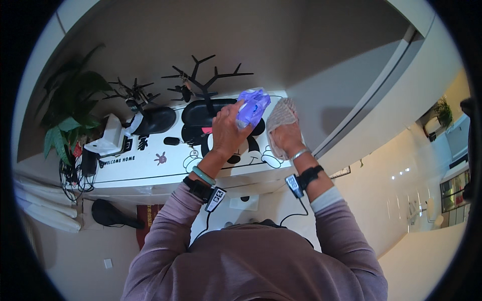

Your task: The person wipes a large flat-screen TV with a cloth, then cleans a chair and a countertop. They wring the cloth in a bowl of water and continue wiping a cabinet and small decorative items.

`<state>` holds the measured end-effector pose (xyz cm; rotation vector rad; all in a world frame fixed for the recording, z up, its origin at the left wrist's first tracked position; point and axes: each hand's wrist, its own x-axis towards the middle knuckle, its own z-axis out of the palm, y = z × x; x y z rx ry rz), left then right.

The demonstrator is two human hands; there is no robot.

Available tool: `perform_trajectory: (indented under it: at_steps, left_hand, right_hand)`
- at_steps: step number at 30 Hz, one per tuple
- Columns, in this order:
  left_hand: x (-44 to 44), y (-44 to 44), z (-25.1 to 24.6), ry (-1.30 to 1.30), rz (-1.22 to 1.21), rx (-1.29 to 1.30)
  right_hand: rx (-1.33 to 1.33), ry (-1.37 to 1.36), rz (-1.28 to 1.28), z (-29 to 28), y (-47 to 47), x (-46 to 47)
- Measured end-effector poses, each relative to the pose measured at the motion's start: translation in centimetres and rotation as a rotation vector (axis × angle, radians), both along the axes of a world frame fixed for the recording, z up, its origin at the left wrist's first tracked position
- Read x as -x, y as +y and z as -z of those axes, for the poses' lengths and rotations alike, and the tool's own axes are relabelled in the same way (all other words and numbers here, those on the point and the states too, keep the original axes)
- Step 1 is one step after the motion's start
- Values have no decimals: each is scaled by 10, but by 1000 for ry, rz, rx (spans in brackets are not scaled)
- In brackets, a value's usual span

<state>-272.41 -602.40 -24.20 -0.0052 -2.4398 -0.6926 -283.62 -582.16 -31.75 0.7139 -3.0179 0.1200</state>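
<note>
My left hand [229, 129] grips a purple soft plastic packet [253, 107] by its left side, above the right part of a white mat with cartoon print [150, 165]. To its right, my right hand [286, 137] has a pale textured cloth [281, 114] around its fingers; the cloth covers the fingertips and hangs past the palm. Behind the left hand lies a black oval tray [199, 111] with a black branch-shaped stand [205, 86] rising from it. A small black fob [171, 141] rests on the mat to the left.
A second black tray [160, 120] and a smaller branch stand [135, 94] stand further left. Beyond them are a white box [105, 137], a leafy plant [71, 109] and tangled black cables [75, 180]. A wall meets the cabinet top at right.
</note>
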Motion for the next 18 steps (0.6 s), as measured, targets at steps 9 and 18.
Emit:
perform_trajectory:
  at_steps: [9, 18]
  left_hand:
    - [-20, -9, -2, 80, -11, 74]
    - [0, -20, -10, 82, -36, -14]
  right_hand:
    - [119, 64, 34, -18, -55, 48]
    - [163, 40, -235, -22, -8, -68]
